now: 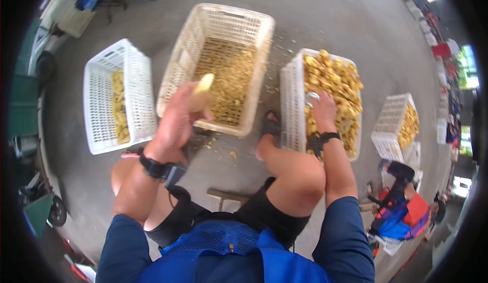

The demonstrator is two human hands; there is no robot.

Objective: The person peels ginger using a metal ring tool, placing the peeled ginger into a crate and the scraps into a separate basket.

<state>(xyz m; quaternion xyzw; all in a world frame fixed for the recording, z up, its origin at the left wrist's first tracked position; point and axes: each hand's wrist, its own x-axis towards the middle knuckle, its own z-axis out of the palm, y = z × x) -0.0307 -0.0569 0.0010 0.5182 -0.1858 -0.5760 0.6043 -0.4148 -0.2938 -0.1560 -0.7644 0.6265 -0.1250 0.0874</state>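
Observation:
My left hand [181,111] is raised over the near left corner of the large middle crate [169,77]. Its fingers close around a pale yellow peeled root piece [205,84], which looks like ginger and points up and away. My right hand [324,109] reaches into the right crate [292,111], its curled fingers down on a heap of knobbly yellow-brown roots [339,82]. A shiny, rounded metal object [311,98] shows at those fingertips; its kind and what else they grip are unclear. Shavings and scraps [231,87] cover the bottom of the middle crate.
A white crate [141,87] at the left contains yellow pieces [119,107]. Farther right stands a smaller crate [389,123] of yellow pieces. Scraps dot the floor between the crates. Someone in dark clothing sits at the far left. Colourful bags [401,219] lie at the right.

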